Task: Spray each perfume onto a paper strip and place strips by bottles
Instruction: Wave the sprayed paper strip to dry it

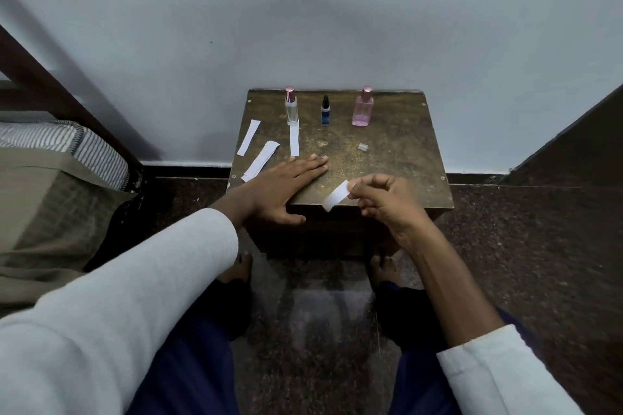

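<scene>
Three perfume bottles stand along the back of the small wooden table [387, 145]: a clear bottle [291, 106] with a pink cap, a small blue bottle [325, 111] with a black top, and a pink bottle [362, 108]. One paper strip [294, 140] lies in front of the clear bottle. Two more strips [248, 137] [261, 160] lie at the table's left edge. My right hand [387, 202] pinches a white paper strip [335, 196] above the table's front edge. My left hand [286, 185] rests flat on the table, fingers straight.
A small clear cap [362, 146] lies on the table in front of the pink bottle. A bed with a striped sheet [67, 148] stands to the left, and a white wall rises right behind the table. Bare feet [384, 268] stand on the dark speckled floor.
</scene>
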Demonstrator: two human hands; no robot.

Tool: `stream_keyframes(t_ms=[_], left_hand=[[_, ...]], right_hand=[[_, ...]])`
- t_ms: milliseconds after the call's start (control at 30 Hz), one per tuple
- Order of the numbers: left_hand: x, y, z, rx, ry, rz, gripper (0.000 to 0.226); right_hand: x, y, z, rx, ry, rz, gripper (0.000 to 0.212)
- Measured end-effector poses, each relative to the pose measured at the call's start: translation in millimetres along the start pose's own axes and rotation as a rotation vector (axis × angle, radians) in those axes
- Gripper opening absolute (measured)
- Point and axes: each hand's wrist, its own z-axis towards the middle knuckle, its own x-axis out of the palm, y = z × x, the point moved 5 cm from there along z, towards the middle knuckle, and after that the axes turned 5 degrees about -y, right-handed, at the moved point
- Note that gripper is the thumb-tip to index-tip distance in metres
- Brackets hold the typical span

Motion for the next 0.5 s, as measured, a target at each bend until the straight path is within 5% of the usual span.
stream_keyframes(t_ms=[100,267,500], left_hand=[[-24,-20,-3,-0.02,-0.01,-0.073,0.09],[-50,-76,-41,-0.295,-0.501,-0.385,0.035],[-46,-79,-54,-0.456,-0.508,-0.684,0.018]], right_hand=[[3,-1,-1,-0.034,0.022,-0.057,0.008],[5,6,-7,-0.222,0.092,-0.261,0.002],[13,-3,-13,-0.16,0.26,-0.324,0.009]])
